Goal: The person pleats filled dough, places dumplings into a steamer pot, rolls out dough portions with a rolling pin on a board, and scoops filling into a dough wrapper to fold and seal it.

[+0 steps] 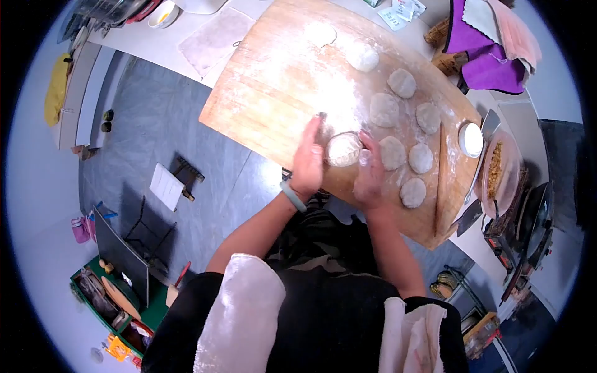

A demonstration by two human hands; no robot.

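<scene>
A round piece of dough [344, 150] lies near the front edge of a floured wooden board [267, 74]. My left hand [308, 160] is upright at its left side, fingers stretched out and palm facing the dough. On the other side my right hand [370, 171] is at the dough's right edge, slightly blurred, with its fingers extended. Several flat dough rounds are spread over the right part of the board, among them one [392, 153] just right of my right hand. A long rolling pin [442, 180] rests to their right.
Right of the board are a white bowl [471, 140], a pink tub of filling [495, 177] with a long utensil beside it, and dark pans [538, 217]. A cloth [214, 42] lies at the back left, and a purple cloth [491, 65] at the back right.
</scene>
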